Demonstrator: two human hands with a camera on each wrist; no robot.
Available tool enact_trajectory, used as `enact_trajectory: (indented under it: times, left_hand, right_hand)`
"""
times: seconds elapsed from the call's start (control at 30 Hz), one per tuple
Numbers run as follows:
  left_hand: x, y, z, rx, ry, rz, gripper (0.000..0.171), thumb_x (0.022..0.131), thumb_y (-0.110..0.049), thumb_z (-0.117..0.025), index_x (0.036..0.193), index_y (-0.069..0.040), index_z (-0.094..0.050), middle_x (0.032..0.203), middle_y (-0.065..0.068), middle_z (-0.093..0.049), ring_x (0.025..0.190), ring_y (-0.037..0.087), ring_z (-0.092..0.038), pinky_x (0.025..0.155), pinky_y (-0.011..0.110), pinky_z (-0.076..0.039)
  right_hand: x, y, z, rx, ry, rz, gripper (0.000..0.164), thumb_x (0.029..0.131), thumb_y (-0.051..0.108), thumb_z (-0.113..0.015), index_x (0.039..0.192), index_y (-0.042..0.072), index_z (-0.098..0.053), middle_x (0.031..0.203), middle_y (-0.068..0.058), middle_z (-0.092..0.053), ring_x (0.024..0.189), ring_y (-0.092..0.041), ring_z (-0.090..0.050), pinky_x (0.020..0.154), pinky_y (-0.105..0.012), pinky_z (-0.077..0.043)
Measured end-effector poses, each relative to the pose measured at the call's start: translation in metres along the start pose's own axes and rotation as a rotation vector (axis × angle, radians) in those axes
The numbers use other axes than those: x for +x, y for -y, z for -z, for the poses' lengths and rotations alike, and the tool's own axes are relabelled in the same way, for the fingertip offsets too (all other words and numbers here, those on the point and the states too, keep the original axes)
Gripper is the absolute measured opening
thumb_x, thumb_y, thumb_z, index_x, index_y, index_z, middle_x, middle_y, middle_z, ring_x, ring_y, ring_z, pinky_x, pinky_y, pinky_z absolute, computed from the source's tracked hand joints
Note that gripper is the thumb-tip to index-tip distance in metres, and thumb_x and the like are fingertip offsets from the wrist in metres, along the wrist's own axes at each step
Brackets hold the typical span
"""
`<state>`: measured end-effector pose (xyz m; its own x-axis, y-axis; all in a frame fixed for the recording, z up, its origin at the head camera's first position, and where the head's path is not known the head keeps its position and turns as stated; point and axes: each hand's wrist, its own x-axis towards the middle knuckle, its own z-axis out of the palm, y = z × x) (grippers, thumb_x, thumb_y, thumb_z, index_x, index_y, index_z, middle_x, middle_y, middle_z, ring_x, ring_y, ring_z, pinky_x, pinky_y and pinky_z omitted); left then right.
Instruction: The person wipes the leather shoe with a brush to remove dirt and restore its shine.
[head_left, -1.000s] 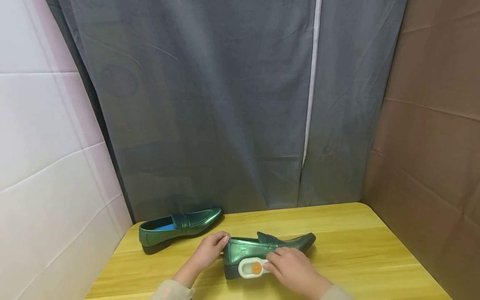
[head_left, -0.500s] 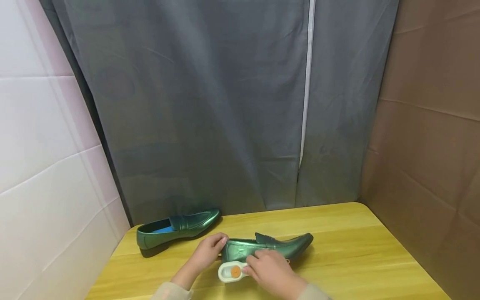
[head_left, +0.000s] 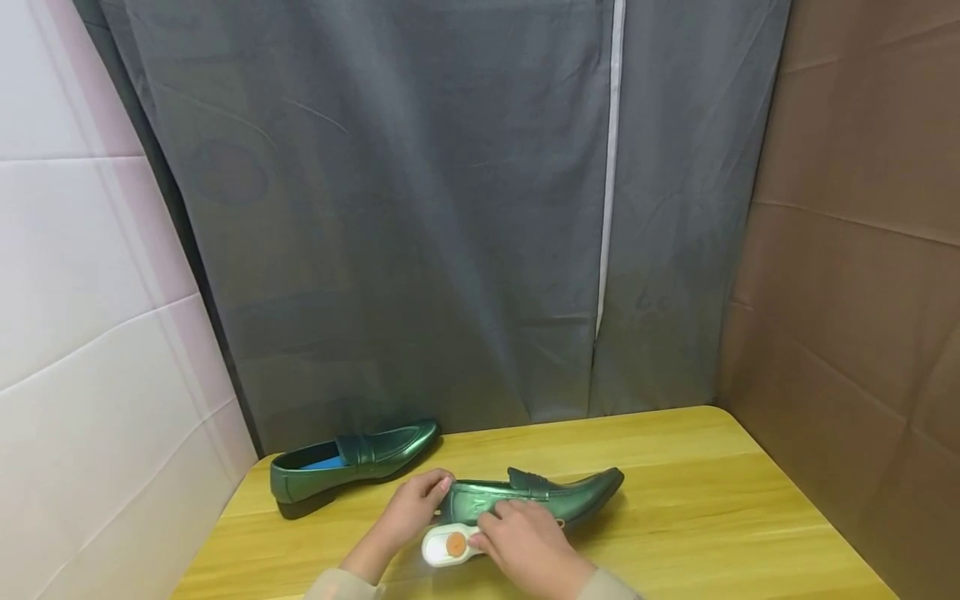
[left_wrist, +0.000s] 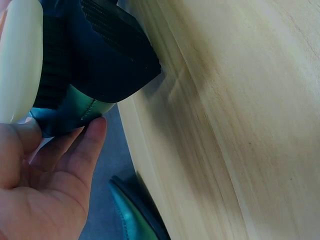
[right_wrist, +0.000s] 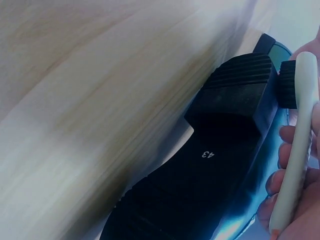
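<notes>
A metallic green loafer (head_left: 588, 493) is held at the table's front, its toe to the right. My left hand (head_left: 411, 506) pinches the back rim of its heel. My right hand (head_left: 528, 537) grips a white-handled brush (head_left: 435, 550) with an orange round spot on its head. In the right wrist view the black bristles (right_wrist: 287, 84) touch or nearly touch the side of the shoe near the heel. The dark sole (right_wrist: 200, 165), marked 43, faces that camera. From the left wrist, the brush head (left_wrist: 22, 60) lies beside the heel (left_wrist: 107, 65).
A matching green loafer (head_left: 315, 483) with a blue insole stands at the back left of the wooden table (head_left: 720, 517). A grey curtain (head_left: 420, 250) hangs behind, a white panel (head_left: 97, 358) is at left and a brown one (head_left: 862, 292) at right.
My right hand has moved the brush leftward along the shoe, past the back of the heel. The left hand keeps its pinch, and the shoe stays nearly in place.
</notes>
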<state>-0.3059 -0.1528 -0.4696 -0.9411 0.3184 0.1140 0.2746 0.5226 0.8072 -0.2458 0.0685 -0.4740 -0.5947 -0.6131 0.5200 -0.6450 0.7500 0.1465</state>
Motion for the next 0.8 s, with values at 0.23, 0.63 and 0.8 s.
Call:
enact_trajectory:
  times: [0.23, 0.63, 0.8]
  left_hand:
    - [0.002, 0.001, 0.001, 0.070, -0.023, -0.019, 0.026, 0.106, -0.026, -0.052, 0.106, -0.007, -0.070, 0.100, 0.006, -0.071, 0.092, 0.017, -0.064, 0.076, 0.034, -0.056]
    - [0.001, 0.001, 0.000, 0.027, -0.015, -0.013, 0.025, 0.105, -0.024, -0.053, 0.107, -0.005, -0.070, 0.100, 0.007, -0.069, 0.090, 0.017, -0.060, 0.071, 0.030, -0.057]
    - [-0.001, 0.000, 0.001, -0.047, 0.009, 0.011, 0.025, 0.106, -0.022, -0.052, 0.109, -0.002, -0.068, 0.102, 0.011, -0.068, 0.093, 0.020, -0.062, 0.069, 0.032, -0.062]
  right_hand:
    - [0.002, 0.000, -0.002, -0.019, -0.091, 0.004, 0.035, 0.104, 0.048, -0.049, 0.083, 0.024, -0.063, 0.071, 0.012, -0.056, 0.066, -0.004, -0.055, 0.056, -0.020, -0.046]
    - [-0.004, -0.014, 0.007, 0.124, 0.147, -0.137, 0.042, 0.107, 0.051, -0.037, 0.103, 0.024, -0.069, 0.087, 0.011, -0.066, 0.084, -0.008, -0.065, 0.078, -0.032, -0.058]
    - [-0.015, -0.023, 0.012, 0.173, 0.192, -0.230, 0.044, 0.109, 0.048, -0.034, 0.109, 0.021, -0.069, 0.096, 0.006, -0.070, 0.093, -0.015, -0.068, 0.084, -0.040, -0.059]
